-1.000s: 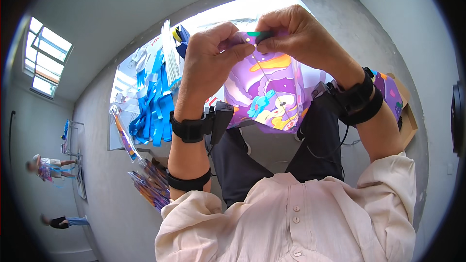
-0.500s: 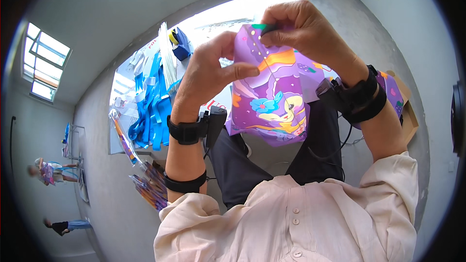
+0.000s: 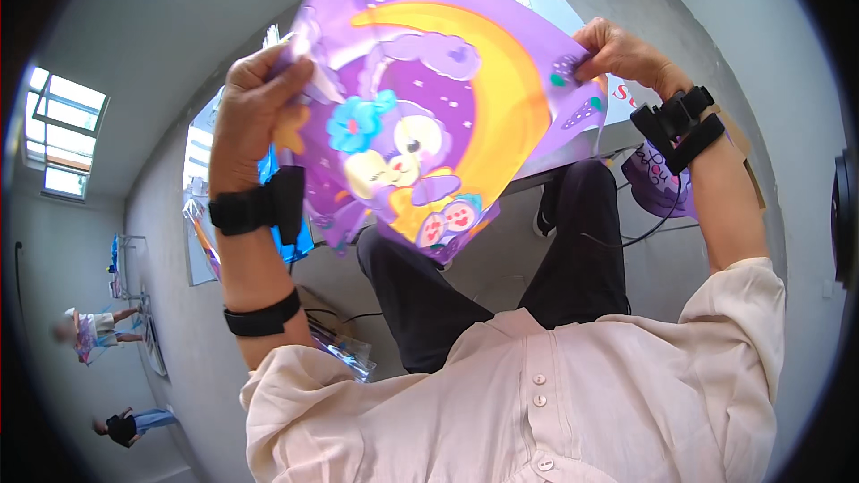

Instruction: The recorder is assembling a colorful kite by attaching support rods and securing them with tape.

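A thin purple printed sheet (image 3: 506,80) is spread out in front of me, with a cartoon bunny, a yellow crescent moon and a blue flower on it. My left hand (image 3: 255,107) is closed on its left edge, the thumb pressed over the front. At the sheet's right corner, my right hand (image 3: 622,58) pinches it between thumb and fingers. The sheet hangs tilted above my lap and hides most of the table (image 3: 626,98) behind it. Its lower edge droops loosely.
Blue straps (image 3: 295,237) show below my left wrist. Clear-wrapped packets (image 3: 349,353) lie low by my left knee. A purple printed piece (image 3: 658,183) sits at the right by a cardboard box (image 3: 753,181). Far left are two people, one seated (image 3: 94,331), one in black (image 3: 125,427).
The folded sheet has been opened out flat. My hands have moved apart, the left one leftward and the right one rightward and lower, both still gripping the sheet.
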Tool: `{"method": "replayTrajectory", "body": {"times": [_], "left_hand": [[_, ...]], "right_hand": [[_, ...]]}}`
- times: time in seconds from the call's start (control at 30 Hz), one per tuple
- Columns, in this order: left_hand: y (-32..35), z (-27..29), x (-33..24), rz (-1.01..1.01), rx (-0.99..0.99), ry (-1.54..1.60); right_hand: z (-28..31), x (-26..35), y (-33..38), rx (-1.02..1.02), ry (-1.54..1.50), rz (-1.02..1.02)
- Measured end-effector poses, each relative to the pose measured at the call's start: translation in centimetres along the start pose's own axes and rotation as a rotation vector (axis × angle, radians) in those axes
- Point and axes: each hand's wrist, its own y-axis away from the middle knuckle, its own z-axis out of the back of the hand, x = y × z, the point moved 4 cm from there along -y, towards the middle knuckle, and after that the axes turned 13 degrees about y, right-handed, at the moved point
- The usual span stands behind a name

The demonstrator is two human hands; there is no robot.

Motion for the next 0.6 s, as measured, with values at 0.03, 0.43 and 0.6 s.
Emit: {"method": "replayTrajectory", "body": {"times": [0.03, 0.43, 0.6], "left_hand": [[-1.0, 1.0, 0.3, 0.035, -0.010, 0.001], [-8.5, 5.9, 10.2, 0.173, 0.103, -0.429], [-8.8, 6.0, 10.4, 0.070, 0.121, -0.757]], "right_hand": [[0.4, -1.8, 0.1, -0.023, 0.008, -0.136], [-0.4, -8.8, -0.5, -0.035, -0.024, -0.243], [0.9, -5.9, 1.1, -0.267, 0.551, -0.294]]}}
